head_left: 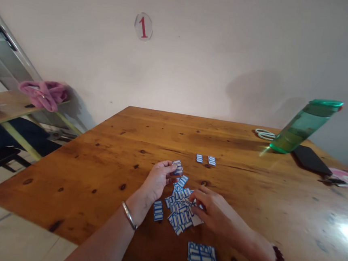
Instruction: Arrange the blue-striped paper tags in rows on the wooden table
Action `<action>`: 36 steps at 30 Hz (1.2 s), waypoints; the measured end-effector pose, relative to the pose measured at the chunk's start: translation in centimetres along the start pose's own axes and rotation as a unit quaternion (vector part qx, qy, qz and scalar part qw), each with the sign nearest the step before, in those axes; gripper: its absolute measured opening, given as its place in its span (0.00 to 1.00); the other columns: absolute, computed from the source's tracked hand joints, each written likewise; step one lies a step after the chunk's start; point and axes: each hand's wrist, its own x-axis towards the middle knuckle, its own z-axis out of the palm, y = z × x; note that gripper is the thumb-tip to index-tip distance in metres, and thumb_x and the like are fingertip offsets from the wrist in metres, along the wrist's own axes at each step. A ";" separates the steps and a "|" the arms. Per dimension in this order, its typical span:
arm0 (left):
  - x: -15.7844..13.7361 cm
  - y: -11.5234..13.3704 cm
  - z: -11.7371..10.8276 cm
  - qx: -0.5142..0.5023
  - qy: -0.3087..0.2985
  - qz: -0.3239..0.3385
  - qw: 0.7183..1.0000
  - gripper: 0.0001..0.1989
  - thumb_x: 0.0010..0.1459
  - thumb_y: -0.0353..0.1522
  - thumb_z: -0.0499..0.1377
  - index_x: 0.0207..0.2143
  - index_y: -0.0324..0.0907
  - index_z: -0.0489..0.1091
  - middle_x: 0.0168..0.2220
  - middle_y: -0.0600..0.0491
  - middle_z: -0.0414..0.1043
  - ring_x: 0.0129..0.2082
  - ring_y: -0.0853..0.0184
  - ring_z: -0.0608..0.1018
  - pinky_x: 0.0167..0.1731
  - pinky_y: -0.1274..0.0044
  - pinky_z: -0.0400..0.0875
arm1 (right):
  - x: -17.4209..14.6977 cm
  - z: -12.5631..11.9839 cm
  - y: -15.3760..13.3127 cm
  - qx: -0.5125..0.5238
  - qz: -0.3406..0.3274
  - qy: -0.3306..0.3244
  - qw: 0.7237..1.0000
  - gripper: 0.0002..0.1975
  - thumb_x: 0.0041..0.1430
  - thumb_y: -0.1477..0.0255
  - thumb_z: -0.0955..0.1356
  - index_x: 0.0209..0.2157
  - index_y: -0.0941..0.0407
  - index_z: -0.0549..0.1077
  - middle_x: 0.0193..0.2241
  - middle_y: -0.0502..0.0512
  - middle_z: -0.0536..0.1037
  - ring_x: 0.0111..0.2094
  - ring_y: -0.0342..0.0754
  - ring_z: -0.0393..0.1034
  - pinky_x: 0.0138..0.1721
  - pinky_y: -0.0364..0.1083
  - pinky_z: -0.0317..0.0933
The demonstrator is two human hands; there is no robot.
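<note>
Blue-and-white cards (pixel 177 166) are pinched in the left hand (pixel 156 179), their long axis pointing roughly forward from the grip. Beyond it, two cards (pixel 212 161) seem already laid out; nearer, a loose pile (pixel 180 206) seems left to be handled, reached by the right hand (pixel 211 207), whose hold cannot be told.

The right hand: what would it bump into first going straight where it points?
The right hand would meet the loose card pile, which it seems to touch; beyond, perhaps the left hand, though depth is unclear.
</note>
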 end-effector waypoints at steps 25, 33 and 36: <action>-0.2 0.0 0.2 -0.003 0.005 -0.003 1.000 0.04 0.46 0.25 0.60 0.24 0.37 0.66 0.22 0.52 0.72 0.21 0.70 0.75 0.21 0.81 0.65 | 1.7 0.3 -2.0 0.029 -0.056 -0.045 0.997 0.09 0.50 0.80 0.61 0.29 0.56 0.70 0.27 0.51 0.72 0.28 0.43 0.64 0.29 0.41 0.55; -0.4 0.3 0.4 -0.013 0.015 0.001 1.000 0.03 0.47 0.24 0.58 0.24 0.37 0.66 0.22 0.52 0.72 0.21 0.70 0.75 0.22 0.81 0.65 | 3.5 0.6 -2.9 -0.112 -0.041 -0.097 0.988 0.09 0.50 0.78 0.63 0.34 0.60 0.71 0.38 0.61 0.72 0.38 0.52 0.68 0.36 0.47 0.61; -0.4 0.3 0.4 -0.018 0.015 0.003 1.000 0.04 0.47 0.24 0.59 0.23 0.37 0.65 0.22 0.52 0.72 0.21 0.70 0.75 0.22 0.81 0.65 | 3.9 0.9 -3.1 -0.158 -0.040 -0.120 0.979 0.12 0.47 0.78 0.65 0.37 0.61 0.70 0.41 0.65 0.71 0.40 0.56 0.68 0.35 0.51 0.62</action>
